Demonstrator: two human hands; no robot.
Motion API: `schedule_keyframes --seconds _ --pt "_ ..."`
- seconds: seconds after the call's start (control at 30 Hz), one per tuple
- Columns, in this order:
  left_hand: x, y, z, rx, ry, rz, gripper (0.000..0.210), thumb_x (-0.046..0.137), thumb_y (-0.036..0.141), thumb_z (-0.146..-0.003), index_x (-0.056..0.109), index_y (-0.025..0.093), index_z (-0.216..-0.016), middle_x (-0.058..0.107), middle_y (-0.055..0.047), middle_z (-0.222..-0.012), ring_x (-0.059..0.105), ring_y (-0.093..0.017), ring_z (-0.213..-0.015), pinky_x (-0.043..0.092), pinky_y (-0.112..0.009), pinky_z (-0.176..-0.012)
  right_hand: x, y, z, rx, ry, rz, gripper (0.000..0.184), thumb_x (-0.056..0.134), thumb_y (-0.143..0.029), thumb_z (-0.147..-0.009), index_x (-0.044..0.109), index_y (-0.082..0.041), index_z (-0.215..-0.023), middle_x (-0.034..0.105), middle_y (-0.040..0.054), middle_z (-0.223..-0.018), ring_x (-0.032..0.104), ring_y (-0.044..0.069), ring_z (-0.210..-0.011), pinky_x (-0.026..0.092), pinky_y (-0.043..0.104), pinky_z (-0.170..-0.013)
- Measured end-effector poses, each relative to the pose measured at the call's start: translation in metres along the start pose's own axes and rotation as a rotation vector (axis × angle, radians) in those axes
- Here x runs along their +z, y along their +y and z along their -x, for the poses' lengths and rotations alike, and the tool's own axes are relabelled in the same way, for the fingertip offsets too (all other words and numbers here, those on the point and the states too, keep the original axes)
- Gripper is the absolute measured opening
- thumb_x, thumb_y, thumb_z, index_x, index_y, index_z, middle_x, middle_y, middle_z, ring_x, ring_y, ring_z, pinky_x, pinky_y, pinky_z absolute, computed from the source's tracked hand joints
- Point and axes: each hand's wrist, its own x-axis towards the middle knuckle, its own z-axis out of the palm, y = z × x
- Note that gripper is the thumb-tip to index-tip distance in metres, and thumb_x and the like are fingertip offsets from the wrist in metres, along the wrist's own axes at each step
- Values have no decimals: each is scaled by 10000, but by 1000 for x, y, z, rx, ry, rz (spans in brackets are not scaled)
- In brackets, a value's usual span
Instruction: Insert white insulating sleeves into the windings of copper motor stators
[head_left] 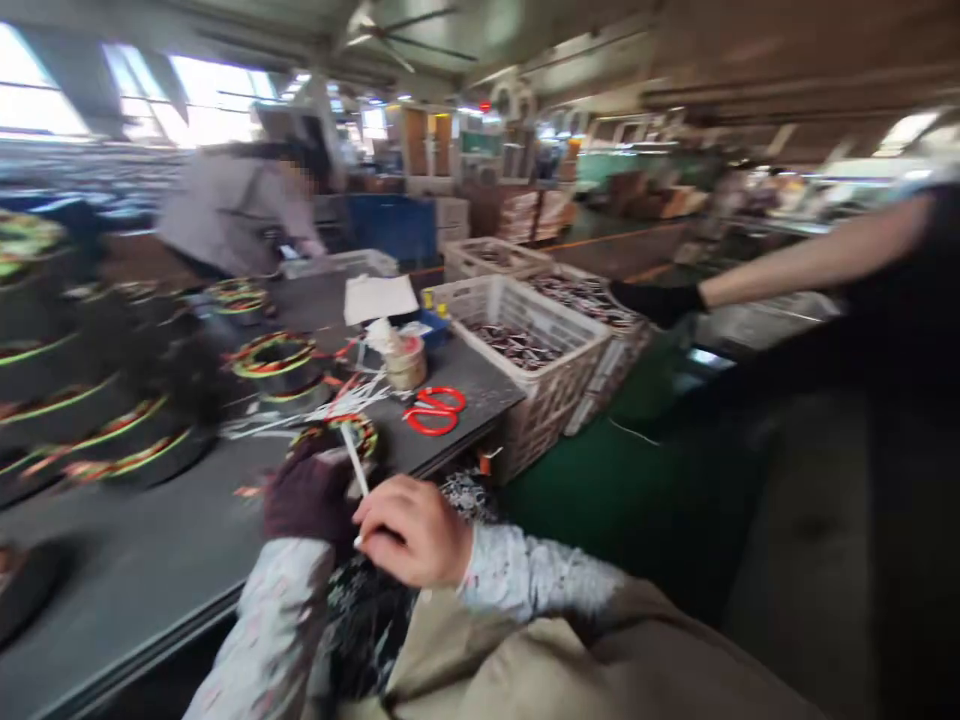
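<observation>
My left hand [306, 492], in a dark purple glove, is closed around a wound motor stator [361, 436] at the table's front edge. Much of that stator is hidden by the glove. My bare right hand [414, 530] pinches a thin white strip [354, 458], whose upper end reaches the stator's windings. A white end also shows below the right fingers. Just beyond, a loose bundle of white strips [352, 400] lies on the table. Red-handled scissors [433, 412] rest to the right of the bundle, close to the edge.
Stacked stators [120, 440] fill the left of the table [150, 560]. Another stator [276, 362], a small jar [406, 364] and a white sheet [381, 298] stand farther back. Crates [555, 400] of parts adjoin the right edge. A person's black-gloved hand [660, 302] touches one; another person [232, 205] bends at the back left.
</observation>
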Motion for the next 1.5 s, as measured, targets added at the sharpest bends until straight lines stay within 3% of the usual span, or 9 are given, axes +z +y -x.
schedule_keyframes --seconds 0.1,0.27,0.4,0.57,0.7,0.87,1.1,1.3,1.5 --pt "43 -30 0 -58 36 11 262 561 432 -850 793 395 -965 789 11 -870 725 -395 -1103 604 -563 -867 35 14 31 156 40 -148 333 803 -446 -690 517 -306 -595 757 -80 -738 723 193 -655 644 333 -603" --pt "72 -57 10 -181 77 178 263 578 614 -719 764 570 -899 745 80 -724 717 -431 -1066 540 -597 -830 52 11 46 280 64 -115 203 780 -297 -704 591 -335 -640 793 -110 -871 775 187 -804 675 288 -833" --pt "62 -43 10 -138 122 170 166 607 502 -761 738 455 -849 700 49 -675 727 -399 -1039 552 -590 -876 34 12 31 186 83 -140 247 765 -319 -709 535 -307 -619 789 -141 -862 776 189 -783 684 321 -722" --pt "33 -17 10 -5 84 146 184 673 373 -901 707 310 -1070 806 23 -975 771 -247 -1002 580 -489 -1072 -16 -6 30 183 317 -189 76 563 -301 -950 632 -276 -928 798 53 -1097 748 255 -1107 633 461 -943" --pt "33 -15 7 -31 32 121 250 684 415 -955 677 206 -1091 803 -54 -1067 766 -225 -1045 500 -473 -1181 -43 19 29 298 317 -155 248 496 -289 -1034 703 -238 -908 746 37 -872 702 187 -808 542 340 -746" --pt "30 -9 4 -137 -118 69 649 741 445 -928 521 124 -1447 775 -128 -1158 729 -287 -1166 481 -480 -1174 -44 38 28 231 134 -285 303 502 -252 -1029 638 -222 -760 665 7 -719 622 153 -656 473 311 -643" --pt "32 -11 3 -126 -139 85 683 678 464 -964 453 118 -1508 741 -164 -1255 688 -320 -1259 428 -524 -1231 -29 61 2 333 -58 -295 343 516 -261 -1008 622 -204 -688 653 -7 -644 600 125 -583 453 288 -607" --pt "45 -13 6 -205 56 565 581 469 470 -1081 328 257 -1602 654 -118 -1417 718 -216 -1220 617 -415 -1032 3 73 -28 451 111 -431 427 711 -599 -910 703 -220 -714 691 -4 -646 612 137 -601 474 280 -584" --pt "38 -8 4 -193 120 588 248 550 413 -1076 725 263 -1168 800 -36 -1090 744 -191 -1087 602 -434 -1060 -8 55 -19 527 81 -426 404 640 -583 -977 749 -211 -864 732 18 -748 547 106 -519 412 258 -477"
